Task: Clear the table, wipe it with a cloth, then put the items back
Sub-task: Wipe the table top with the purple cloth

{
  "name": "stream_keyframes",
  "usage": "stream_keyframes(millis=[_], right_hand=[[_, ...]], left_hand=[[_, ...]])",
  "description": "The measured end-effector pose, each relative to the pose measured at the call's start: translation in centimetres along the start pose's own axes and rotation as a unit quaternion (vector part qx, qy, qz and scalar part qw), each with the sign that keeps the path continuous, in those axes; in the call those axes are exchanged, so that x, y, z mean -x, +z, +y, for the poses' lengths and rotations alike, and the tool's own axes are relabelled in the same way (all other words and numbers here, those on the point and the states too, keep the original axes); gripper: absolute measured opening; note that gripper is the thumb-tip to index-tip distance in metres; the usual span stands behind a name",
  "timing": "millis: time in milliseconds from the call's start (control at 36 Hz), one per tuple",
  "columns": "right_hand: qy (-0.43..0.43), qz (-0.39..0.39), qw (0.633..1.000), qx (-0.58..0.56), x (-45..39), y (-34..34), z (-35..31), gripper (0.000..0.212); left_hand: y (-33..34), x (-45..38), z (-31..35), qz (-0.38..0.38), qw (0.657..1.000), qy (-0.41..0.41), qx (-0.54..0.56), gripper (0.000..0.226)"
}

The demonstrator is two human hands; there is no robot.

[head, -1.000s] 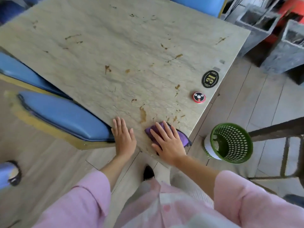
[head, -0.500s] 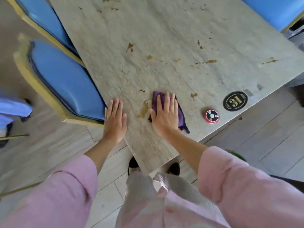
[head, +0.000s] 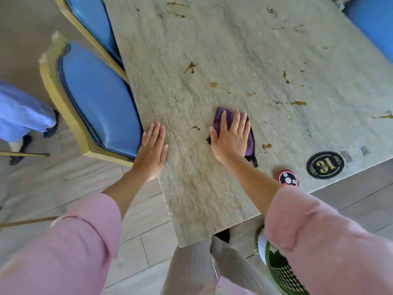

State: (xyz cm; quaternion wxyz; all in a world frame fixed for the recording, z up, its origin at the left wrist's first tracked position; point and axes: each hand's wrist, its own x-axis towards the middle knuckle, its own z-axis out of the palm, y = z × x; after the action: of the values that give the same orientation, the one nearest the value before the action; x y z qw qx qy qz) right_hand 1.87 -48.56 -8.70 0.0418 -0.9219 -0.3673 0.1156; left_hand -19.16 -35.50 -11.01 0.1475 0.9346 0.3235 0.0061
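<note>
Since a moment ago the purple cloth (head: 248, 143) has slid farther from the near corner of the stained desk (head: 212, 50) under the right hand (head: 230, 139), fingers (head: 223, 122) flat and spread on it, not clenched, while the left hand (head: 152, 152) rests open-palmed at the desk's left edge beside a blue chair (head: 95, 99).

1. The table (head: 212, 50) is pale grey-green stone with fine veins and brown stains.
2. The cloth (head: 221, 118) is purple.
3. The chair (head: 95, 96) has a blue seat and a yellowish frame.
4. The round badge (head: 325, 165) is black with gold "31".
5. The button (head: 288, 178) is red-rimmed, black with white dots.
6. The basket (head: 280, 271) is green with a perforated pattern.
7. The sleeves (head: 70, 252) are pink.
</note>
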Motion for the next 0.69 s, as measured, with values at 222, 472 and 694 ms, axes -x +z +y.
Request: stream_keyframes(millis=[222,472,694], right_hand=[[-0.218,0.008,0.976,-0.017,5.0,2.6,-5.8,0.058],[-0.005,0.036,0.999,0.013,5.6,0.3,8.4,0.063],[0.064,0.014,0.998,0.002,-2.8,-0.7,0.9,0.068]], left_hand=[[-0.1,0.1,0.5,0.010,1.000,-0.001,-0.002,0.062],[-0.2,-0.1,1.0,-0.008,0.995,-0.023,-0.092,0.062],[0.0,-0.5,1.7,-0.017,0.996,-0.037,-0.079,0.062]])
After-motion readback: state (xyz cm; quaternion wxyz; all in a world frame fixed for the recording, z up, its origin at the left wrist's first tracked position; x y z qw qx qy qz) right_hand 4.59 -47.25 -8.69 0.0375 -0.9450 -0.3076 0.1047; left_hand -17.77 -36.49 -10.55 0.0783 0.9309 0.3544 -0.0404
